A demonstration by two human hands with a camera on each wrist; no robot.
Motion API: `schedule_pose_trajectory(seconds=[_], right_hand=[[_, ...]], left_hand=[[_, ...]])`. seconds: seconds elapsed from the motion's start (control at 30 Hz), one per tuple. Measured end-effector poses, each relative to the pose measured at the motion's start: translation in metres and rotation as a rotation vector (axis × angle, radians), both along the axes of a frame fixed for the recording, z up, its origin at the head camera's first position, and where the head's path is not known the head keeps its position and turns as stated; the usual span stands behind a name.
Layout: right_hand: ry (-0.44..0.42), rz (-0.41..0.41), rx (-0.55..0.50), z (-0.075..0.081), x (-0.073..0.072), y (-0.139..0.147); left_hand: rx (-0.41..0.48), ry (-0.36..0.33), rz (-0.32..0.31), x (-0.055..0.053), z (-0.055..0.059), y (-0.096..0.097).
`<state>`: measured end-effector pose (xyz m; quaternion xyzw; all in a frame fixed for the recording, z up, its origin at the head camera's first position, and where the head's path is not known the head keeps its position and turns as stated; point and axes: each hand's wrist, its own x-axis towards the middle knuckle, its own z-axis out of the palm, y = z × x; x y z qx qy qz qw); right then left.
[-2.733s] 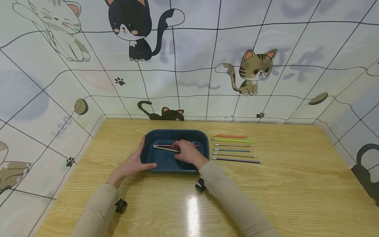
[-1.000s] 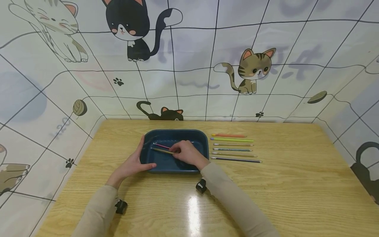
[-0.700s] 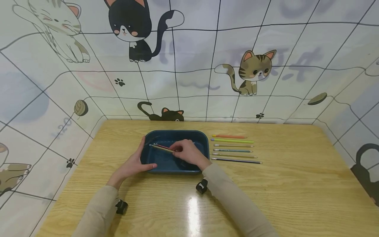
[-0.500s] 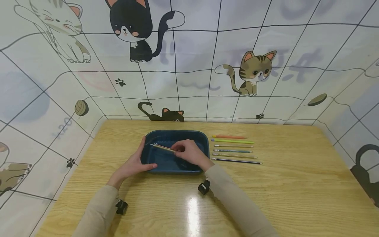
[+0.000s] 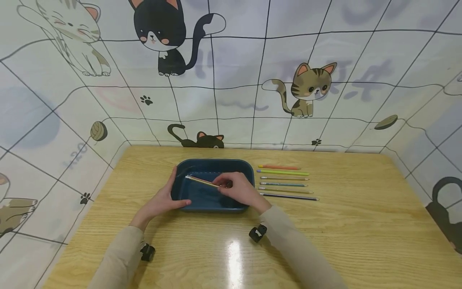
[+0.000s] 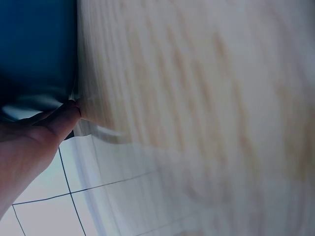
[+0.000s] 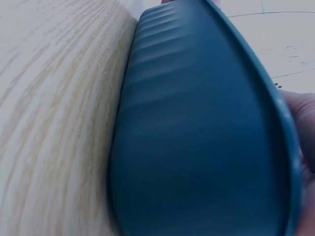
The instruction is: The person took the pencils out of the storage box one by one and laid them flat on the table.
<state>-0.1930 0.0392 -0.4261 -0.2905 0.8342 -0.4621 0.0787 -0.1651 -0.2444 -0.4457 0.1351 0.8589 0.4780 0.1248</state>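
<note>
A dark blue rectangular tray (image 5: 202, 204) sits on the wooden table; its outer wall fills much of the right wrist view. My left hand (image 5: 160, 202) rests at the tray's left end, thumb and fingers stretched straight around the front-left corner. Over the tray, my right hand (image 5: 240, 188) pinches two pencils lying close together, a gold pencil (image 5: 202, 182) and a reddish one. Their white eraser ends point left; the other ends are hidden by the hand. In the left wrist view, a straight digit (image 6: 64, 120) touches the tray's side.
Right of the tray several pencils lie in a row, among them an orange pencil (image 5: 279, 167), a lime-green pencil (image 5: 283, 172) and a black pencil (image 5: 290, 197). A cat-patterned sheet (image 5: 238, 100) stands behind the table (image 5: 343, 224) and along its sides.
The two pencils lay apart in the tray; now they lie together in my right hand, which has moved slightly right. My left hand keeps its place.
</note>
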Motion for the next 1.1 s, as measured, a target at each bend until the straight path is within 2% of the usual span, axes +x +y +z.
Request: schedule_pose_trajectory(seconds=[0.27,0.7,1.1], right_hand=[[0.005,0.025,-0.034,0.007,0.011,0.018],[0.009,0.025,-0.016,0.019,0.020,0.055],[-0.014,-0.057,0.003,0.022,0.026,0.092]], left_hand=[[0.010,-0.001,0.003,0.001,0.001,0.000],[-0.008,-0.003,0.001,0.001,-0.002,-0.001],[-0.027,-0.003,0.006,-0.002,-0.004,0.000]])
